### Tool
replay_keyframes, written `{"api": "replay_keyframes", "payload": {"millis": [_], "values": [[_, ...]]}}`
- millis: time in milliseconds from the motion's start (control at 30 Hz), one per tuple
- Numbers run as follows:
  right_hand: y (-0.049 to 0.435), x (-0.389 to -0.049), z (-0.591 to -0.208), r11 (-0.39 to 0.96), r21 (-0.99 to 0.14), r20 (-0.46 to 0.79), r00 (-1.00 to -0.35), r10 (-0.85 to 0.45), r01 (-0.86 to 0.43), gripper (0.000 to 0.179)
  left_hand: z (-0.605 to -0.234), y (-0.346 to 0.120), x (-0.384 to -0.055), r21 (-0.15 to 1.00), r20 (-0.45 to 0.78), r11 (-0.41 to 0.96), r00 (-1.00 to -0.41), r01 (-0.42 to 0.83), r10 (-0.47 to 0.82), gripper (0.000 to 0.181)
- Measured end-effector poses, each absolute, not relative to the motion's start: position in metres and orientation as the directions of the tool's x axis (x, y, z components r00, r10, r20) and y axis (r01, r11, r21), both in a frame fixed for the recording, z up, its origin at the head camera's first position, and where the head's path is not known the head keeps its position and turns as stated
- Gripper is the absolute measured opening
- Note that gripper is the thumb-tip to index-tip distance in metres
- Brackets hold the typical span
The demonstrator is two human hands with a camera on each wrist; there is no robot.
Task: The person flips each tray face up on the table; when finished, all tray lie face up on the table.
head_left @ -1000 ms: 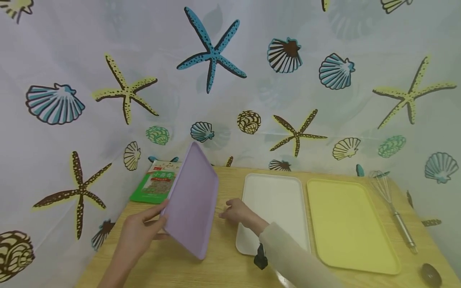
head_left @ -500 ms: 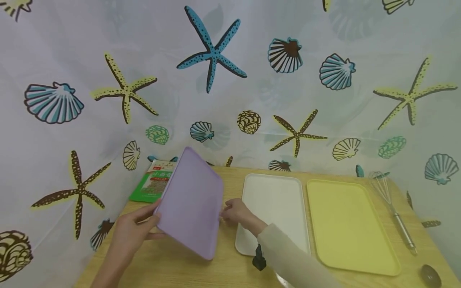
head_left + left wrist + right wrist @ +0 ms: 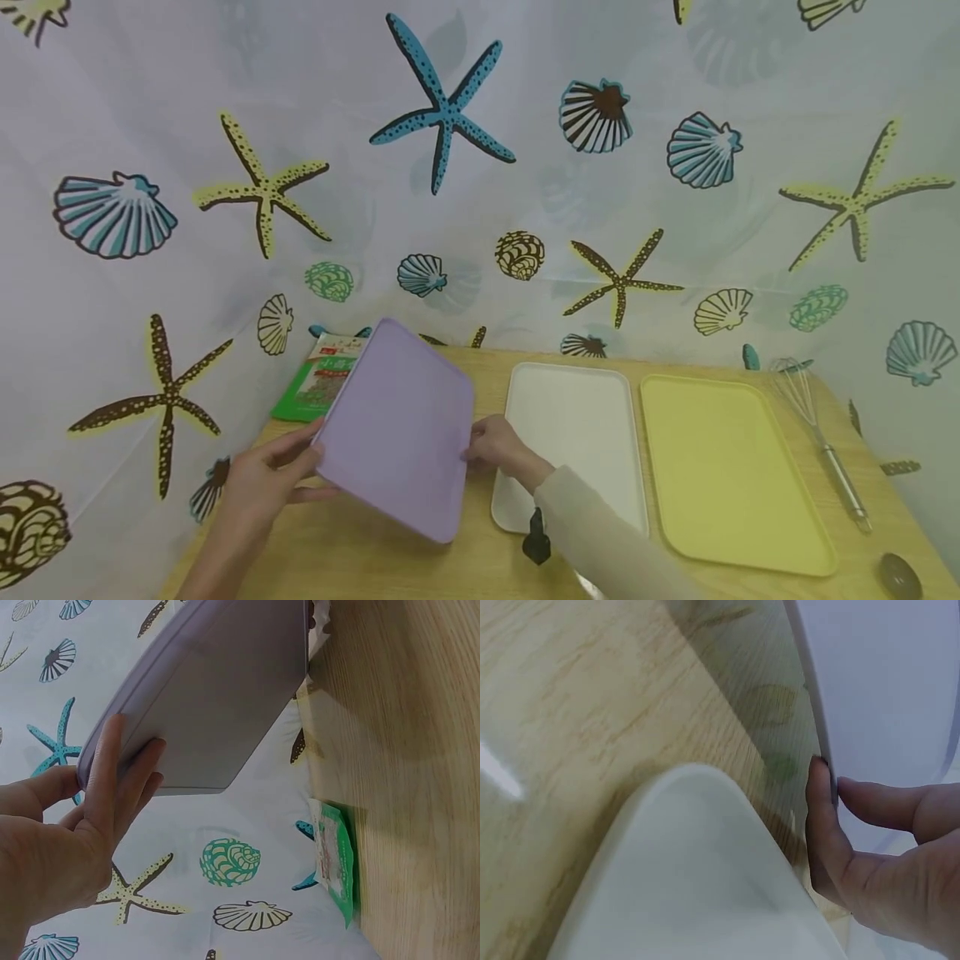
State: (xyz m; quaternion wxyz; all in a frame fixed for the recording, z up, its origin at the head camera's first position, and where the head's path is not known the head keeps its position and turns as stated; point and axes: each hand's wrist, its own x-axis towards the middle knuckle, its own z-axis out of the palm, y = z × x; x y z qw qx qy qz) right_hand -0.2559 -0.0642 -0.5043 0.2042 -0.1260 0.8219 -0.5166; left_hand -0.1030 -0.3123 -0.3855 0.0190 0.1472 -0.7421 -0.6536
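A purple tray (image 3: 401, 433) is tilted above the left part of the table, its left side raised. My left hand (image 3: 258, 479) grips its left edge, thumb on the upper face and fingers spread against the underside (image 3: 217, 697). At the opposite edge, my right hand (image 3: 498, 446) pinches the rim between thumb and fingers, as the right wrist view shows at the hand (image 3: 885, 847). Beneath the right forearm lies a white tray (image 3: 570, 417), flat on the table.
To the right are a yellow tray (image 3: 735, 475), a whisk (image 3: 832, 467) and a dark round utensil end (image 3: 898, 575). A green seasoning packet (image 3: 303, 396) lies at the back left, partly behind the purple tray. A patterned curtain (image 3: 480, 167) borders the wooden table (image 3: 330, 558).
The purple tray has tipped flatter and shifted right, its left edge lower. My right hand, apart from it a second ago, now holds its right rim. My left hand has moved slightly left.
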Motion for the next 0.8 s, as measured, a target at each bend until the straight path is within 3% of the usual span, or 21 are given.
{"api": "replay_keyframes", "payload": {"millis": [233,467,800], "values": [[-0.056,-0.259,-0.498,0.346,-0.929,-0.281,-0.856,-0.434,0.129,0.034,-0.386,-0.316,-0.103,0.985,-0.147,0.059,-0.962,-0.164,-0.23,0.05],[-0.051,-0.262,-0.493,0.29,-0.932,-0.333,-0.833,-0.443,0.218,0.035,-0.393,-0.324,-0.108,0.972,-0.203,0.079,-0.961,-0.221,-0.189,0.053],[-0.04,-0.257,-0.49,0.276,-0.928,-0.352,-0.831,-0.431,0.249,0.037,-0.412,-0.339,-0.128,0.964,-0.249,0.075,-0.966,-0.254,-0.071,0.063]]}}
